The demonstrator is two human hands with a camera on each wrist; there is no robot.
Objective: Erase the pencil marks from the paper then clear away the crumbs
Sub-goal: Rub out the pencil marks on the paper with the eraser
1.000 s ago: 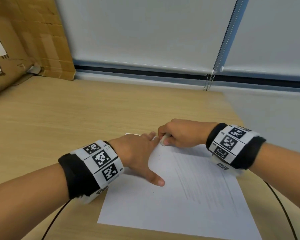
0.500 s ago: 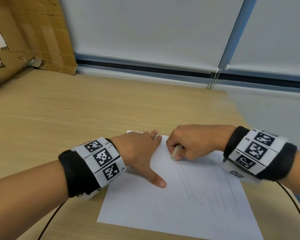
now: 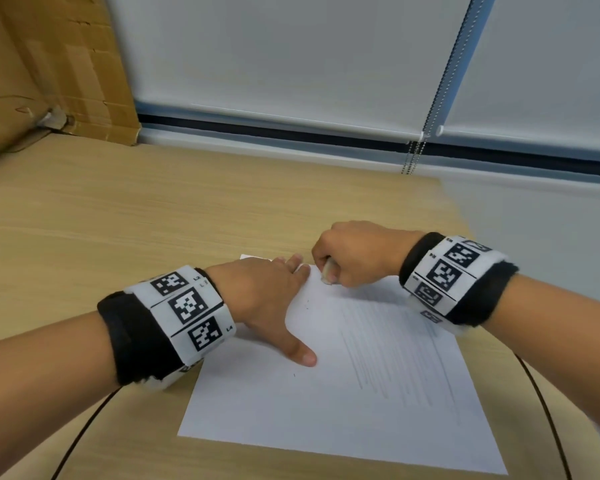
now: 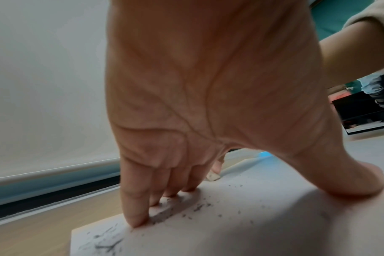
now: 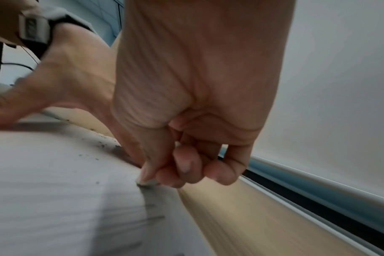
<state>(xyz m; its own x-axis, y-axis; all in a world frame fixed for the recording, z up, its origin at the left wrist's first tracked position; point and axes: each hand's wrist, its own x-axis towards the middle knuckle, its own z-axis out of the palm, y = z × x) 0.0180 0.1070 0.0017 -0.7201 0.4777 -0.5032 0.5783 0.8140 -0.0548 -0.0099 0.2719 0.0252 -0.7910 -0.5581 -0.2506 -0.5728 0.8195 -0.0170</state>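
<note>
A white sheet of paper lies on the wooden desk, with faint pencil lines down its right half. My left hand lies flat on the sheet's upper left part, fingers straight and thumb spread, pressing it down. My right hand pinches a small pale eraser and holds its tip on the paper near the far edge, just right of my left fingers. Dark crumbs are scattered round the left fingertips. The eraser shows blurred under the right fingers.
The wooden desk reaches back to a window sill with closed white blinds. Cardboard boxes stand at the far left. A bead chain hangs by the desk's far right corner. Thin black cables trail from both wristbands.
My right hand has slid the eraser from lower on the page back up toward the far edge, close to my left fingers. The left hand has stayed pressed in place.
</note>
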